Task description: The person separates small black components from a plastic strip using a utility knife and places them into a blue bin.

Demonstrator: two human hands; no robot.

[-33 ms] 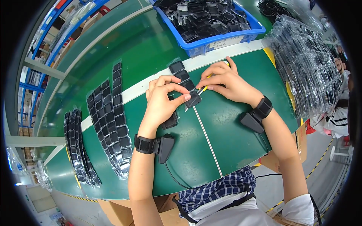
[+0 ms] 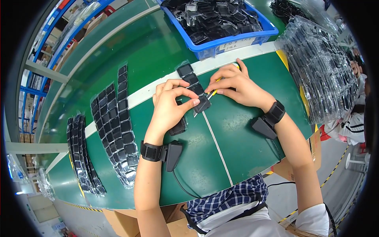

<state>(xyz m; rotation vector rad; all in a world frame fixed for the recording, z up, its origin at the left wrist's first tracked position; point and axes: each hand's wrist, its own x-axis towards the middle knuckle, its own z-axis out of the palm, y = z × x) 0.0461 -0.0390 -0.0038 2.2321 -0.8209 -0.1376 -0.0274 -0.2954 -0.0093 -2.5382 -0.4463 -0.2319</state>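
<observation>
A strip of black square pieces in clear plastic lies on the green table, slanting from the white rail toward me. My left hand pinches the near end of it between thumb and fingers. In my right hand is a yellow utility knife with a metal blade, its fingers closed round the handle. The blade is against the strip's right side, close to my left fingertips. Partly hidden under my left hand, another black piece rests on the table.
Several more strips lie to the left, beside a narrower stack. A blue bin of black pieces stands beyond the white rail. At right is a large pile of clear-wrapped strips. A cable trails from my left wrist.
</observation>
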